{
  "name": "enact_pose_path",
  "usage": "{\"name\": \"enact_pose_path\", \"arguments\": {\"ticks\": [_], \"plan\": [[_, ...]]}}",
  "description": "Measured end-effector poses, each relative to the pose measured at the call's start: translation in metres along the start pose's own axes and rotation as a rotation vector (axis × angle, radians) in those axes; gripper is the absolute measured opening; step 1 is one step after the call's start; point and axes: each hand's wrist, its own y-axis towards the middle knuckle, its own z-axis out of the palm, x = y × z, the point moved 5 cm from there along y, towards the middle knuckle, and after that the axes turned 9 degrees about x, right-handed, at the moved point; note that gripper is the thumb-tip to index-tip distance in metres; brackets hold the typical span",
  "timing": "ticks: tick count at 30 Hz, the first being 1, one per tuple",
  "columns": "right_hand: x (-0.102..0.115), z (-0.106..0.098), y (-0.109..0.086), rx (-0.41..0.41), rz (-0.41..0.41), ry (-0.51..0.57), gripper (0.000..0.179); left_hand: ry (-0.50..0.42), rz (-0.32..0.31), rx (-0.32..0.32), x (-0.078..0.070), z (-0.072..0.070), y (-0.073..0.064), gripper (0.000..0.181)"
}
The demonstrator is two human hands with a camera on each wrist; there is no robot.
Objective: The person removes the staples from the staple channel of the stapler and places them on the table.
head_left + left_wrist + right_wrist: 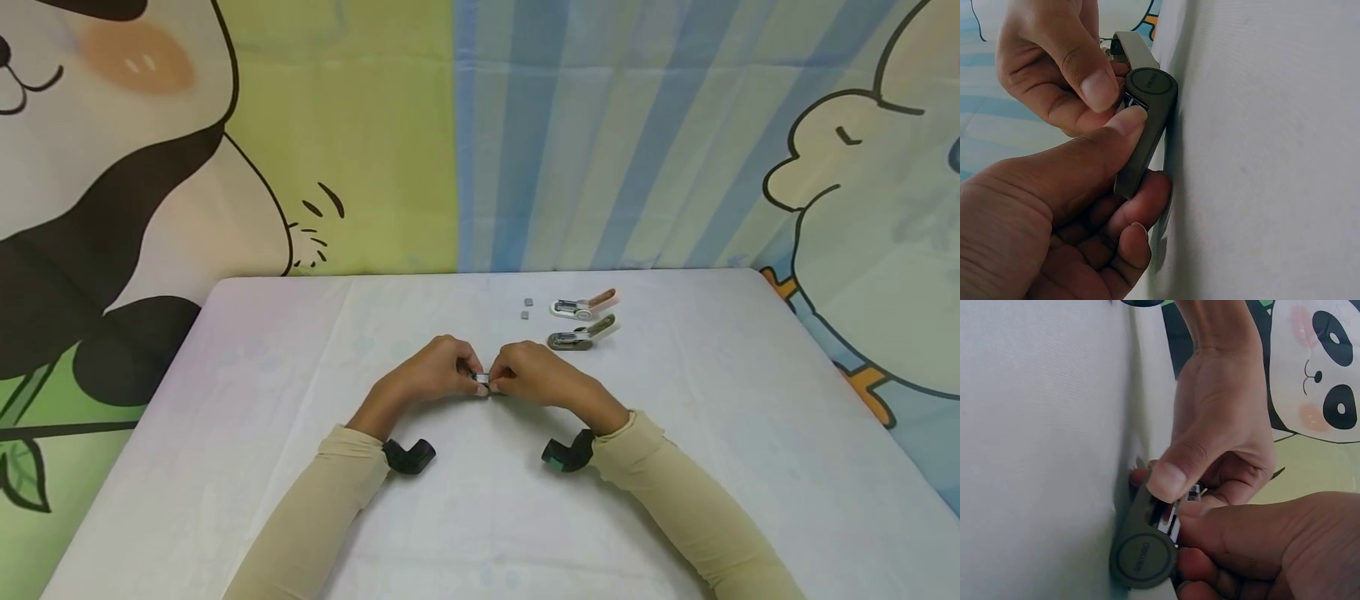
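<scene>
A dark olive stapler (1147,134) with a round hinge end and a pale lever stands on its side against the white cloth. My left hand (1029,212) grips its body, thumb on the upper edge and fingers curled underneath. At the hinge end, my right hand (1266,544) pinches the stapler by its metal channel (1169,519), thumb and fingers bent close to my left thumb. Whether staples lie between those fingertips is hidden. In the head view both hands meet at mid-table, with a bit of silver metal (482,377) showing between them.
Behind my right hand lie two more staplers with raised levers, one white and pink (573,309), one olive and white (572,340). Left of them sit two small grey staple blocks, a far one (528,302) and a nearer one (525,315). A printed curtain (397,167) hangs behind the table.
</scene>
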Motion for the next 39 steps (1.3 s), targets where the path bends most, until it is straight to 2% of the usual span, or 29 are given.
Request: {"name": "enact_pose_path", "arguments": {"ticks": [4, 7, 15, 18, 25, 31, 35, 39], "plan": [[-0.001, 0.003, 0.005, -0.032, 0.032, 0.044, 0.006, 0.010, 0.005, -0.006, 0.001, 0.000, -0.001, 0.017], [-0.001, 0.004, 0.006, -0.063, 0.017, 0.009, 0.004, 0.019, 0.010, -0.009, 0.001, 0.000, -0.001, 0.016], [0.013, 0.002, 0.002, -0.183, -0.193, -0.131, 0.006, 0.022, 0.007, -0.007, 0.002, -0.001, 0.000, 0.015], [0.017, 0.001, 0.002, -0.206, -0.230, -0.163, 0.007, 0.017, 0.005, -0.012, 0.002, -0.001, 0.000, 0.015], [0.017, -0.005, -0.002, -0.202, -0.225, -0.182, 0.009, 0.007, 0.008, -0.011, 0.001, -0.001, 0.001, 0.015], [0.010, -0.011, -0.005, -0.181, -0.258, -0.105, 0.008, 0.000, -0.004, -0.002, 0.001, -0.001, 0.002, 0.016], [0.002, -0.018, -0.007, -0.206, -0.267, -0.063, 0.008, -0.006, -0.019, 0.009, 0.002, -0.001, 0.003, 0.015], [-0.007, -0.025, -0.008, -0.248, -0.225, -0.103, 0.006, -0.014, -0.013, 0.017, 0.003, -0.002, 0.003, 0.014]]}}
